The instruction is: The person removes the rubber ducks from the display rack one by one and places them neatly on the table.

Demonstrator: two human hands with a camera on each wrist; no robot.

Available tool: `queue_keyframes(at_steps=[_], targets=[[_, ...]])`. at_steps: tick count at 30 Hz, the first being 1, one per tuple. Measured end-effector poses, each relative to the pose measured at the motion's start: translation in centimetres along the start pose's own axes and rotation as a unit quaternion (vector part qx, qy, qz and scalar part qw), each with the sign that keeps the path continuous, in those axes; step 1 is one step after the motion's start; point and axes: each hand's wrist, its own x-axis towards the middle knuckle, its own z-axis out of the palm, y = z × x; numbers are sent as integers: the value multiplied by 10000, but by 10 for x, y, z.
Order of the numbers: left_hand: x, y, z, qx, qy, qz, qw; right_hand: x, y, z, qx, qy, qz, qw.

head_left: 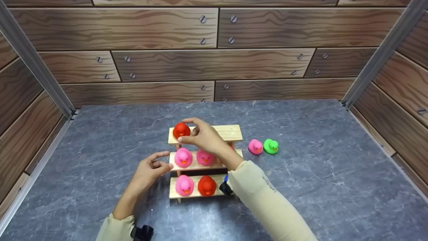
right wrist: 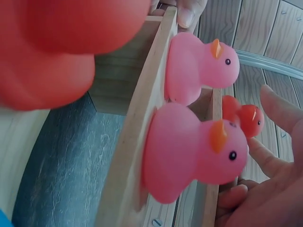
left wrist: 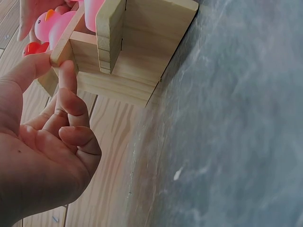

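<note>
A three-tier wooden stand (head_left: 227, 133) bears several rubber ducks. My left hand (head_left: 147, 170) pinches the left end of its middle shelf (left wrist: 64, 49) between thumb and forefinger, the other fingers curled. On the left of the top shelf sits a red duck (head_left: 181, 130). My right hand (head_left: 207, 135) is at this duck, forefinger behind and thumb in front; in the right wrist view a gap shows between the thumb (right wrist: 279, 106) and the red duck (right wrist: 244, 116). Two pink ducks (head_left: 183, 157) (head_left: 204, 158) stand on the middle shelf, its right part hidden by my right forearm.
The bottom shelf holds a pink duck (head_left: 184, 185), a red duck (head_left: 207, 185) and something blue (head_left: 226, 178), mostly hidden by the right wrist camera. Right of the stand, a pink duck (head_left: 255, 147) and a green duck (head_left: 271, 146) sit on the grey marbled table (head_left: 317, 180). Wood-patterned walls (head_left: 214, 63) enclose it.
</note>
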Motion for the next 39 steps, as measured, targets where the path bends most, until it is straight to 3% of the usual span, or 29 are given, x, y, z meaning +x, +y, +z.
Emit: queue_keyframes(at_steps=[10,39], targets=[[-1,0,-1,-91,-31,-46,9999,3,-4,6,-450,184,87,9988],[0,1,1,47,27,-41,10000,1,-3,7,-609,431,189,9970]])
